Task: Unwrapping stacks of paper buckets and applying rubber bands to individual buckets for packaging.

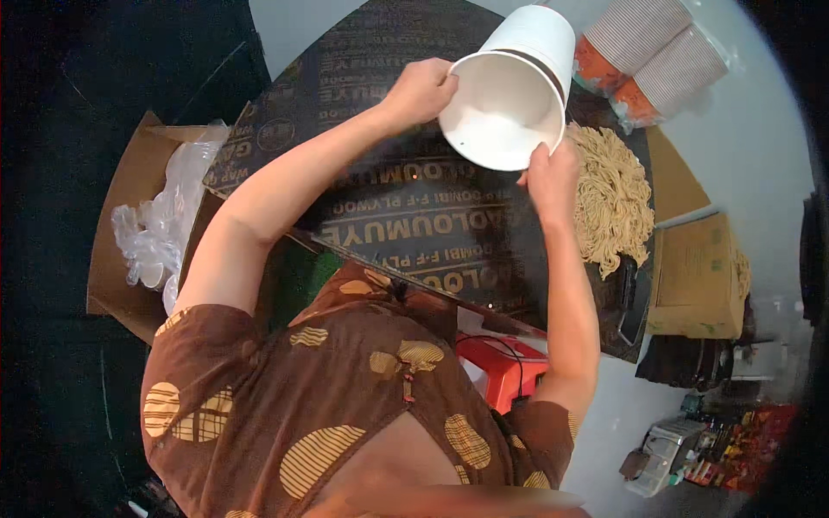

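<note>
Both my hands hold a white paper bucket (pixel 492 121) above the far part of a dark printed plywood table (pixel 406 233). It is tilted so that its round mouth faces me, and a small dark speck shows on the inside. My left hand (pixel 421 91) grips the rim at its left side. My right hand (pixel 554 173) pinches the rim at its lower right, thumb toward me. Right behind it is a second white bucket (pixel 542 39); I cannot tell whether the two touch. The fingers behind the rim are partly hidden.
Right of my right hand lies a heap of beige noodle-like strands (pixel 613 198). Stacked paper bowls (pixel 643 43) in clear wrap stand at the far right. Cardboard boxes flank the table, the left box (pixel 121 216) holding clear plastic. Something red (pixel 501 367) sits below the near edge.
</note>
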`<state>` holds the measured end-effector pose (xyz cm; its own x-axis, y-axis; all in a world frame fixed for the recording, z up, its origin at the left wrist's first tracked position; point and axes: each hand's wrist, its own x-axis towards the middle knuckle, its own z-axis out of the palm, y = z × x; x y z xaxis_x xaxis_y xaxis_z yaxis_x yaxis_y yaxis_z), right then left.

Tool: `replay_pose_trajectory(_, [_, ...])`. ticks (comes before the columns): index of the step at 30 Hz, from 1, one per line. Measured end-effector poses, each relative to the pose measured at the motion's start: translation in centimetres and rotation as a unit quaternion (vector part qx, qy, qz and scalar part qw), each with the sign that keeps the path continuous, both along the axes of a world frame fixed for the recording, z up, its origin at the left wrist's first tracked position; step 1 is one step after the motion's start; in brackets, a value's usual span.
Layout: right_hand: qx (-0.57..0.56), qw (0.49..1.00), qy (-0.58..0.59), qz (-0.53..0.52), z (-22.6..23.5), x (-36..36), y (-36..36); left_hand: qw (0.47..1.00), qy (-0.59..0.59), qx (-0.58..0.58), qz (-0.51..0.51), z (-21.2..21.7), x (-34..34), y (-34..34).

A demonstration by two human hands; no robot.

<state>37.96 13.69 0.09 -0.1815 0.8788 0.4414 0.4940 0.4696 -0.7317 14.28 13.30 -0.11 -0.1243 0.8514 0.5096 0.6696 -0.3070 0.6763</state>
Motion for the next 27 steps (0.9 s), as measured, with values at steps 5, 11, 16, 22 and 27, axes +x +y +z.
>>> replay_pose_trajectory(5, [-0.126, 0.968, 0.173, 0.130, 0.5, 2.8, -7.9, 0.998, 0.013, 0.055, -0.009, 3.7, -0.9, -7.4])
replay_pose_trajectory(11, [-0.110, 0.986, 0.124, -0.007, 0.0, 8.7, -8.0, 0.987, -0.104, -0.113, -0.043, 5.0, -2.8, -10.3])
replay_pose_trajectory(16, [0.062, 0.986, -0.064, -0.141, -2.2, 14.7, -6.0, 0.970, -0.175, -0.155, -0.065, 5.7, -1.2, -12.5])
replay_pose_trajectory(22, [0.184, 0.954, -0.216, -0.098, -2.7, 16.0, -6.5, 0.993, -0.096, 0.048, 0.047, 3.3, -1.5, -14.4])
replay_pose_trajectory(27, [0.211, 0.934, -0.285, -0.046, -2.7, 13.7, -5.5, 0.973, -0.039, 0.225, 0.043, 2.2, -1.0, -15.8])
